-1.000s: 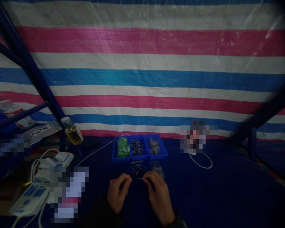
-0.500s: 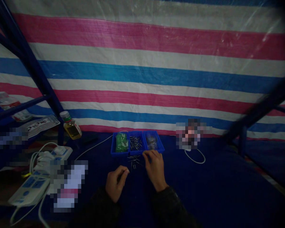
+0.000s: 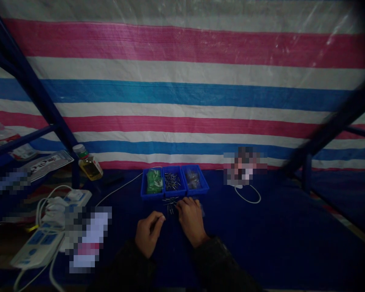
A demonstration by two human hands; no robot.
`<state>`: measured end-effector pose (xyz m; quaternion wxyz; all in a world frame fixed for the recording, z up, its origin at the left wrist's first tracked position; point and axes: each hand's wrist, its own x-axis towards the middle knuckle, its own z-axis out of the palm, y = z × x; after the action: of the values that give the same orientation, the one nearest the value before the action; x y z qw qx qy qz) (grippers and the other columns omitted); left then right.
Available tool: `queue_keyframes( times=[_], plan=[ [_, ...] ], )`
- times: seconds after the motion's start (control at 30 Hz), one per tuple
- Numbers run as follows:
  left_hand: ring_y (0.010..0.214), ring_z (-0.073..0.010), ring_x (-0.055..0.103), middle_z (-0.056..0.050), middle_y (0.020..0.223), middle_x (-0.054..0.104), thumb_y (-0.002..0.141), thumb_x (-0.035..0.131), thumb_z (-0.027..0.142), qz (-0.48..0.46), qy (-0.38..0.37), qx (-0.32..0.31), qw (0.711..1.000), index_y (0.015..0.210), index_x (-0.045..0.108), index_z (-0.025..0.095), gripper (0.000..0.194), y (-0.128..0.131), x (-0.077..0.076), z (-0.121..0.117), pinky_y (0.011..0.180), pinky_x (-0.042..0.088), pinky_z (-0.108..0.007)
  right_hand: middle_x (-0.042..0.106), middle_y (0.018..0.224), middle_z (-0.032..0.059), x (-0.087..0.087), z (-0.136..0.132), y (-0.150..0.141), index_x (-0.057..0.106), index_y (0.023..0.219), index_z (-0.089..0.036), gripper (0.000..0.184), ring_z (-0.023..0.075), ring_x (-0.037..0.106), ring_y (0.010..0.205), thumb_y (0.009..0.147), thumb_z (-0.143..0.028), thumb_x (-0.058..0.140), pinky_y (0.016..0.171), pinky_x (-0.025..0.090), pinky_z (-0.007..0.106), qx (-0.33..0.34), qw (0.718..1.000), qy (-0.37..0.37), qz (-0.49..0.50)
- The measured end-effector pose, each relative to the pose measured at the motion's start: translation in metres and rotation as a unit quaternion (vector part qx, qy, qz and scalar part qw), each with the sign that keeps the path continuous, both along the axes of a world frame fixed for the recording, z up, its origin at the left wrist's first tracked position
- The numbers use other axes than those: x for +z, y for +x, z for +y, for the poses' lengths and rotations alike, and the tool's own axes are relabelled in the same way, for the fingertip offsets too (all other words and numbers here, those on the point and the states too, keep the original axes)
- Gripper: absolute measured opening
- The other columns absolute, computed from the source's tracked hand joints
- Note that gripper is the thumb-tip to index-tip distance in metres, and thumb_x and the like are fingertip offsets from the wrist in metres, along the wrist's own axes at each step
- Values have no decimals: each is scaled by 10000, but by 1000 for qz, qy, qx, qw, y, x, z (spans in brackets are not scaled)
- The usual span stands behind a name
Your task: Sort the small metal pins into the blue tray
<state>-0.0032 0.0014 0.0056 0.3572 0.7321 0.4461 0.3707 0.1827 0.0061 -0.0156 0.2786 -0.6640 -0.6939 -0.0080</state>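
My left hand point(image 3: 149, 234) is closed in a pinch just left of a small pile of thin metal pins point(image 3: 170, 206) on the blue tabletop. What it pinches is too small to make out. My right hand point(image 3: 191, 221) is palm down with curled fingers, its fingertips at the pile's right edge; whatever they hold is hidden. Behind the pile stand three joined blue bins: the left bin point(image 3: 143, 190) has a green plastic packet point(image 3: 155, 181), the middle one more metal pins point(image 3: 172, 181), the right one a clear plastic bag point(image 3: 193, 179). Something faint and see-through shows beside my right hand.
To the left lie a white power strip point(image 3: 38, 243) with plugs and cables, and a blurred-out flat object. A bottle of yellow liquid point(image 3: 89, 164) leans by the blue metal frame point(image 3: 53, 113). A white cable loop point(image 3: 255, 198) lies at the right. Striped sheeting point(image 3: 182, 93) hangs behind.
My right hand has come down and slightly left, from in front of the right bin to the pins' right edge. The left hand keeps its pinch. The view has shifted slightly.
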Motion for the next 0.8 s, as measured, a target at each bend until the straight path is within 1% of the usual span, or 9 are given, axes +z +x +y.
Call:
queue_keyframes(
  times=[0.17, 0.33, 0.5, 0.67, 0.8],
  plan=[
    [452, -105, 479, 66, 506, 459, 997, 518, 375, -2, -9, 5, 1000, 840, 644, 166, 291, 1, -2, 0, 496, 356, -207, 675, 859, 52, 1, -3, -3, 658, 833, -210, 220, 231, 588, 885, 948, -52, 559, 804, 319, 370, -14, 1000, 1, 1],
    [474, -109, 507, 59, 521, 482, 1009, 507, 383, -8, -14, -6, 1000, 870, 654, 165, 297, 0, -2, 1, 513, 369, -204, 666, 894, 41, 5, -8, -5, 639, 899, -208, 219, 216, 575, 878, 987, -60, 503, 803, 324, 353, -33, 999, 18, 38],
    [483, -115, 509, 53, 532, 493, 1012, 505, 387, -7, -24, -16, 1000, 894, 661, 165, 296, 0, -2, 3, 512, 366, -207, 673, 928, 45, 2, -10, -6, 648, 945, -217, 148, 236, 583, 927, 964, -90, 575, 835, 335, 362, -43, 999, -9, 30],
    [487, -117, 509, 52, 532, 487, 1009, 507, 399, -2, -31, -10, 999, 876, 665, 166, 311, 2, -1, 2, 515, 361, -210, 679, 935, 48, -1, -9, -6, 666, 903, -220, 180, 234, 589, 941, 958, -76, 573, 865, 332, 368, -38, 999, -31, 20],
    [490, -119, 508, 54, 531, 483, 1008, 502, 404, 3, -30, -5, 1000, 876, 665, 169, 314, 3, 2, 1, 519, 356, -213, 678, 932, 42, -3, -7, -5, 666, 888, -227, 184, 236, 588, 948, 948, -73, 585, 855, 323, 370, -37, 998, -41, 25]
  ],
)
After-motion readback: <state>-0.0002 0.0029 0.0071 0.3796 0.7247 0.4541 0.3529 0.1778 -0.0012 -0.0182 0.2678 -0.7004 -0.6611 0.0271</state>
